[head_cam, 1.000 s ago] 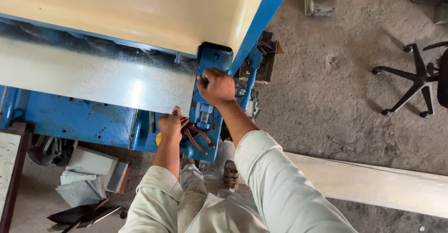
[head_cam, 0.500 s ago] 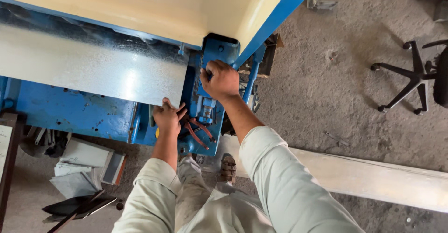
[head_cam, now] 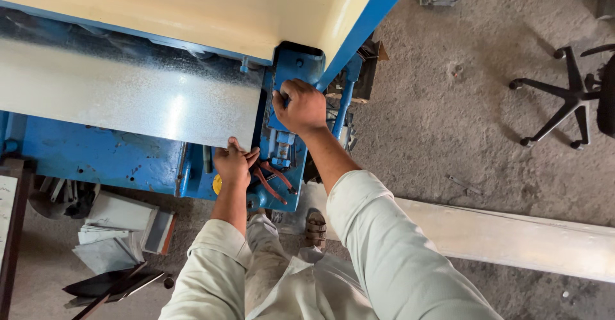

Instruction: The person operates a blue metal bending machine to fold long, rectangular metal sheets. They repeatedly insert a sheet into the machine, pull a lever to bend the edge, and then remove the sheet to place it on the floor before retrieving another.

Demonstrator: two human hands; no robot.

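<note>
Two hands at work on our blue sheet-metal machine (head_cam: 96, 156), its cream top panel (head_cam: 179, 6) filling the upper frame. Largest loose piece: a galvanised steel sheet (head_cam: 128, 96) lying flat across the machine bed, its near right corner at our left hand (head_cam: 232, 165). That hand rests on the sheet's corner edge, fingers curled close together with the thumb just apart; we cannot tell whether they pinch the sheet or only press on it. Our right hand (head_cam: 300, 106) is closed in a fist around a blue handle (head_cam: 346, 99) on the machine's end bracket, fingers wrapped tight, none spread. Just beside the left hand, red-handled pliers (head_cam: 272, 180) lie on the bracket. A pale plank (head_cam: 512, 237) lies on the concrete floor (head_cam: 448, 115); an office-chair base (head_cam: 567, 102) stands well apart at right.
</note>
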